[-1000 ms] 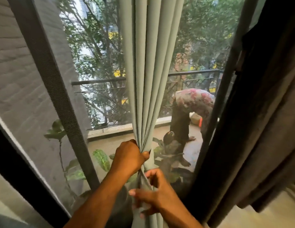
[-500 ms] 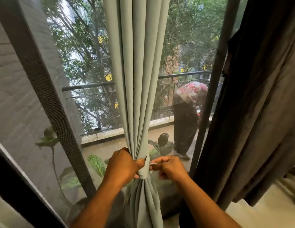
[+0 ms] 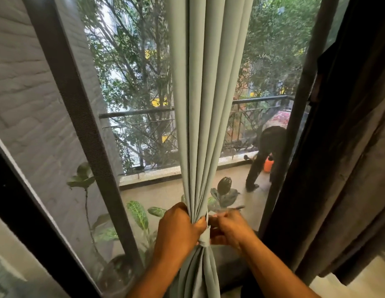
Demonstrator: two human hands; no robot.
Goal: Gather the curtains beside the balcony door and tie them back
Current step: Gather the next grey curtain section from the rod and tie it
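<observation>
A pale green curtain [image 3: 205, 104] hangs in tight folds down the middle of the balcony door, pinched in at waist height. My left hand [image 3: 179, 229] is closed around the gathered folds from the left. A matching fabric tie-back [image 3: 205, 235] wraps the bunch just below my left thumb. My right hand [image 3: 228, 227] is on the right of the bunch, fingers pinched on the loose end of the tie-back. A dark grey curtain [image 3: 346, 158] hangs loose at the right.
A dark door frame post [image 3: 80, 117] slants down the left, another post [image 3: 294, 117] stands at right. Through the mesh screen are potted plants [image 3: 138, 214], a balcony railing [image 3: 135, 112], trees, and a person bent over [image 3: 264, 155] beside an orange container [image 3: 268, 165].
My right hand came up from below the bunch to the tie-back at its right side. The tie-back now circles the folds. The person outside has shifted to the right.
</observation>
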